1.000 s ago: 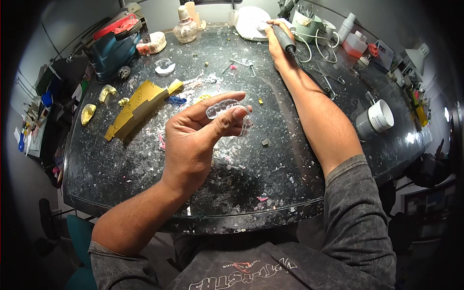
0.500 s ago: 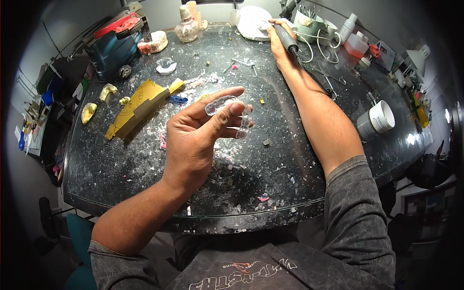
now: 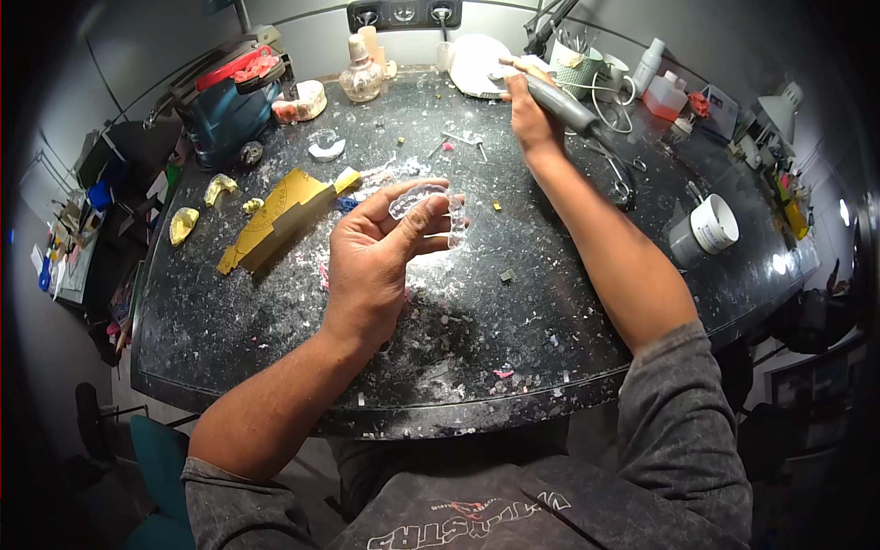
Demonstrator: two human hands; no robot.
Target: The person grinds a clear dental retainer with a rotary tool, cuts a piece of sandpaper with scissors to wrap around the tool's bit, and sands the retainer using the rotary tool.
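Note:
My left hand (image 3: 374, 246) pinches a clear, U-shaped dental aligner (image 3: 456, 225) between thumb and fingers, above the middle of the dark bench. Further back on the right, my right hand (image 3: 536, 124) is closed round a grey rotary handpiece (image 3: 561, 104), whose dark cord runs off to the right. Its fingertips are beside a rounded white device (image 3: 472, 71) at the bench's back; whether they touch it I cannot tell. A folded yellow sandpaper sheet (image 3: 284, 220) lies left of my left hand.
Yellowish plaster pieces (image 3: 184, 225) lie at the left, near a dental model (image 3: 302, 101). A glass bottle (image 3: 361, 73) stands at the back. On the right are a white-labelled tub (image 3: 715, 225) and a bottle of pink liquid (image 3: 664, 95). Dust and scraps litter the bench (image 3: 513, 367).
The right hand has drawn back slightly from the white device, and the handpiece has swung lower and to the right. The left hand keeps its grip on the aligner. The view has shifted slightly.

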